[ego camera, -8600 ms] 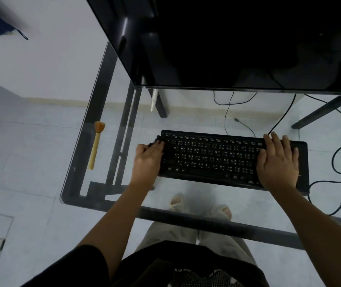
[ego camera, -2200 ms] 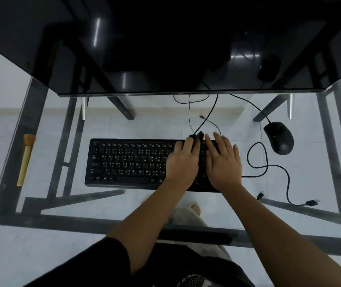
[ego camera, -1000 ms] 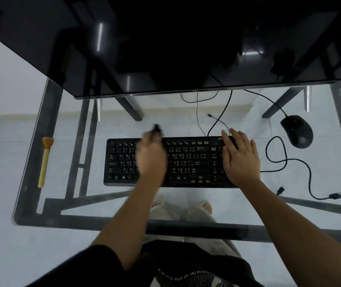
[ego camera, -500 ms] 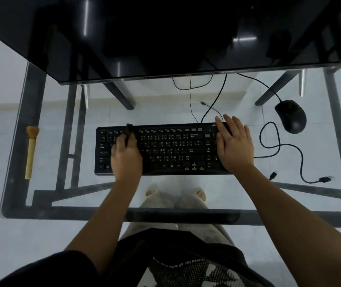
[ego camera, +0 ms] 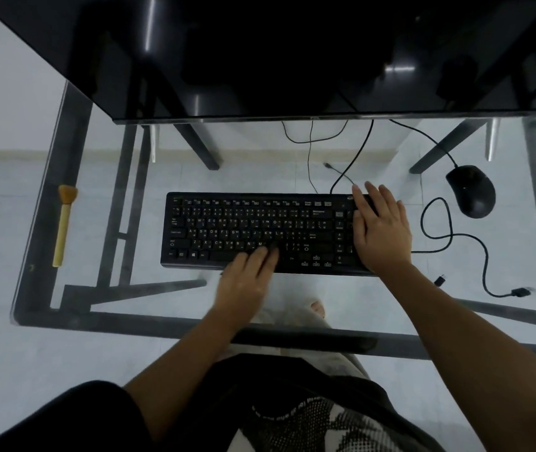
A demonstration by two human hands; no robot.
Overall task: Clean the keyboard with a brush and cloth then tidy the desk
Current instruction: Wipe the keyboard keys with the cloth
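Observation:
A black keyboard lies in the middle of the glass desk. My left hand is blurred at the keyboard's front edge, near the space bar. It holds a small dark cloth, of which only a bit shows past the fingertips. My right hand lies flat on the keyboard's right end, fingers straight, holding it steady. A wooden-handled brush lies by itself along the desk's left edge, bristles pointing away from me.
A black monitor looms over the back of the desk. A black mouse sits at the right, with its loose cable looping toward the front right. Keyboard wires run back under the monitor.
My left hand with the cloth has swept from the keyboard's upper left down and right to the bottom row. The right hand has stayed on the keyboard's right end.

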